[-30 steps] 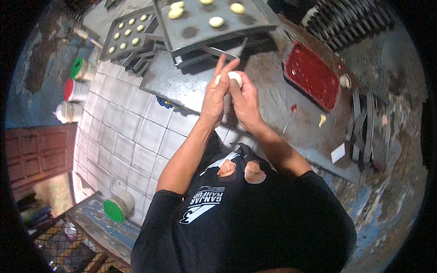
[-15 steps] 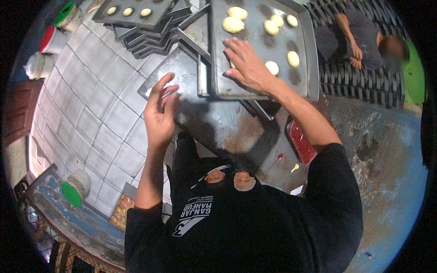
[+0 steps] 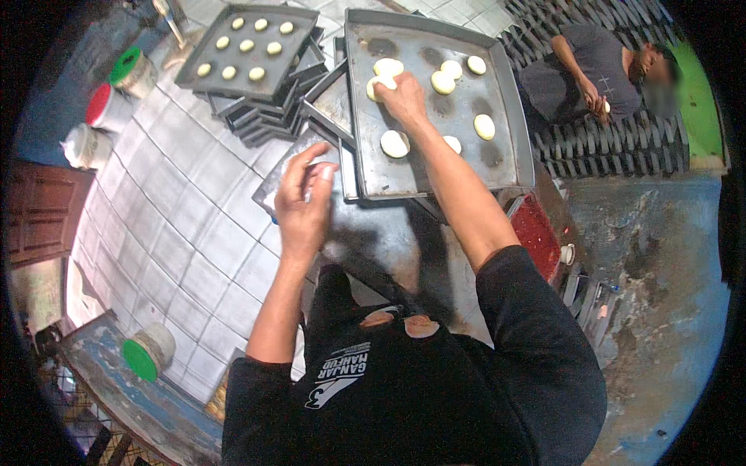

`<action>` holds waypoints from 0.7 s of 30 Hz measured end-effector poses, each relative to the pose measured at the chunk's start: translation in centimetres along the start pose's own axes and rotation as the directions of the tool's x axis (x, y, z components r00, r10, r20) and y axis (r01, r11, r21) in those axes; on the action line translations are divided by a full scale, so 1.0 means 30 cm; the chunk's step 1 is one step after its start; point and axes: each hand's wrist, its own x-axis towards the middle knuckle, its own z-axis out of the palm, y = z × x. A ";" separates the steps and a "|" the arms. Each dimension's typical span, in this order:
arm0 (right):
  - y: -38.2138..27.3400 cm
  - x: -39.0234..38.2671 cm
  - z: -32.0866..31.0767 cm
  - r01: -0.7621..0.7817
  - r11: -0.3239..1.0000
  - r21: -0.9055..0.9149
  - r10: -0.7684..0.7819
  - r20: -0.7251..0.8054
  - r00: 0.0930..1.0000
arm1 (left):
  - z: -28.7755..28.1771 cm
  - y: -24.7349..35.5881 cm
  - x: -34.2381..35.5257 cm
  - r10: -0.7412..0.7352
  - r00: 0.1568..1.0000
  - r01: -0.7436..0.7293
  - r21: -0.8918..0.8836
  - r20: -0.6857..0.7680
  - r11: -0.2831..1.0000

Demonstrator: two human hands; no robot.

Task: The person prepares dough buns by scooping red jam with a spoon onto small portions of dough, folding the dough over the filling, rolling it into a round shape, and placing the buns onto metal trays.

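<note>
My right hand [image 3: 402, 101] reaches over a dark metal baking tray [image 3: 466, 180], its fingers closed on a pale yellow dough ball [image 3: 378, 88] at the tray's left side. Touching that ball is another dough ball [image 3: 388, 68]. Several more lie about the tray, among them a dough ball [image 3: 395, 144] near the front left and a dough ball [image 3: 484, 126] at the right. Some dark greasy patches mark the metal. My left hand [image 3: 305, 202] hovers off the tray's front left corner, fingers loosely curled and apart, with nothing visible in it.
Beyond the tiled floor [image 3: 179, 186], a second tray [image 3: 256, 46] of dough balls tops a crisscross tray stack. Lidded buckets [image 3: 132, 74] line the left. At right, a red-filled tray [image 3: 532, 233] lies nearby; a co-worker [image 3: 583, 74] holds something small and pale beside stacked dark trays [image 3: 614, 144].
My right hand has gone from lying flat over the tray to gripping the dough ball at its left. The front-left ball is now uncovered. The whole view has shifted.
</note>
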 end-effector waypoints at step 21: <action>0.318 -2.011 -0.758 -0.112 0.498 0.860 0.553 -0.215 0.805 | 0.826 0.068 -1.234 -0.402 0.608 0.482 0.084 0.685 0.872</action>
